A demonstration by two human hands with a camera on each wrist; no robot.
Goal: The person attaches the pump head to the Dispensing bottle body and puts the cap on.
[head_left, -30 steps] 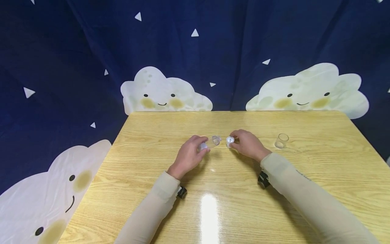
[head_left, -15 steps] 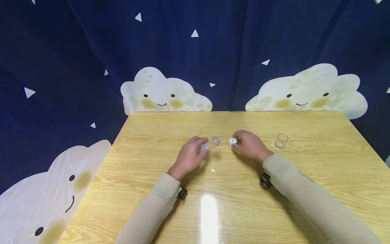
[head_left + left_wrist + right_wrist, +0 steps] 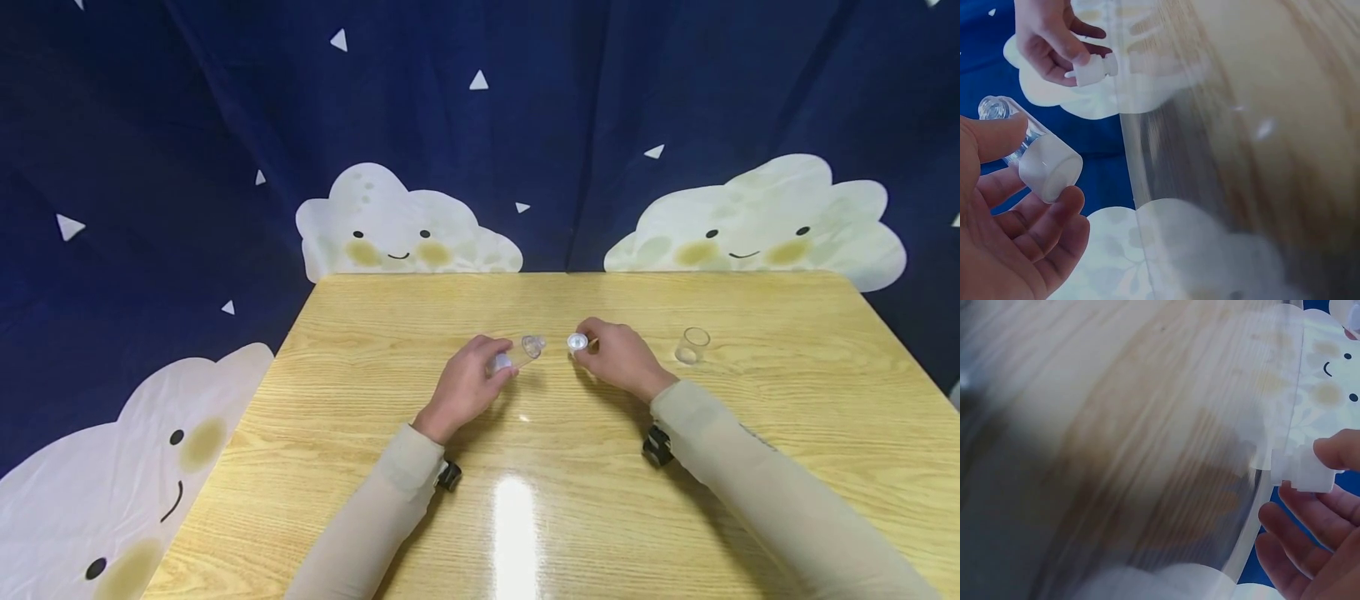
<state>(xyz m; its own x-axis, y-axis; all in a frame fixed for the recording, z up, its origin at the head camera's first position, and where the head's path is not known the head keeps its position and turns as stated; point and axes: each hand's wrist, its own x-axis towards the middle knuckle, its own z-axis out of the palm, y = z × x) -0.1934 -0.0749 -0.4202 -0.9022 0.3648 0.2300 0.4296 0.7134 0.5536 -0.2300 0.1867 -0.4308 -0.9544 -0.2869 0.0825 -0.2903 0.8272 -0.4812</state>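
Near the table's middle, my left hand (image 3: 467, 379) grips a small clear bottle (image 3: 532, 347) between thumb and fingers. The bottle is tilted, its bare threaded neck toward the right; its lower part looks white in the left wrist view. A short gap away, my right hand (image 3: 619, 360) pinches a small white pump or spray top (image 3: 577, 342), with its round hollow end turned up toward the head camera. In the right wrist view this white top (image 3: 1312, 467) sits between thumb and fingertips. Both pieces are held above the wood, apart from each other.
A clear, open-ended cylinder like an overcap (image 3: 692, 347) stands on the wooden table (image 3: 600, 500), right of my right hand. Behind the table's far edge hangs a dark blue curtain (image 3: 450, 125) with cloud prints.
My right hand has drawn slightly to the right with the white top, widening the gap to the bottle, and the top's angle has shifted a little. The left hand stays nearly still.
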